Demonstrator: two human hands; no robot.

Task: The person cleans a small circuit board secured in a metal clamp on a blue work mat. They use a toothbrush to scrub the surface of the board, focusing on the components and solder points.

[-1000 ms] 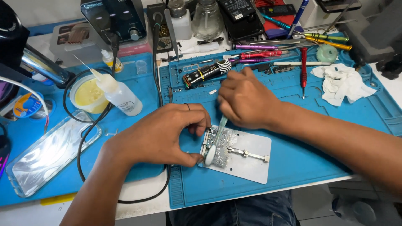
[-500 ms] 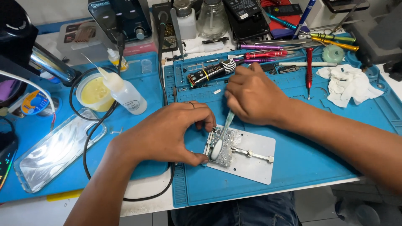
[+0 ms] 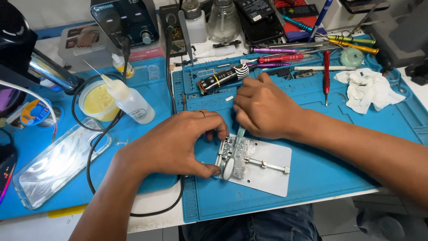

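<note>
while left hand (image 3: 178, 143) steadies the circuit board (image 3: 236, 154), right hand (image 3: 263, 107) pinches a brush (image 3: 232, 156)

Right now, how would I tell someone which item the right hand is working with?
Start at the blue work mat and find the white metal holder plate near its front edge. On it sits a clamped circuit board. The pale brush lies across it, gripped by the right hand, unlike the screwdrivers lying at the back.

Mat (image 3: 339, 169) right of holder plate (image 3: 267, 178) free; tools (image 3: 285, 58) crowd rear.
</note>
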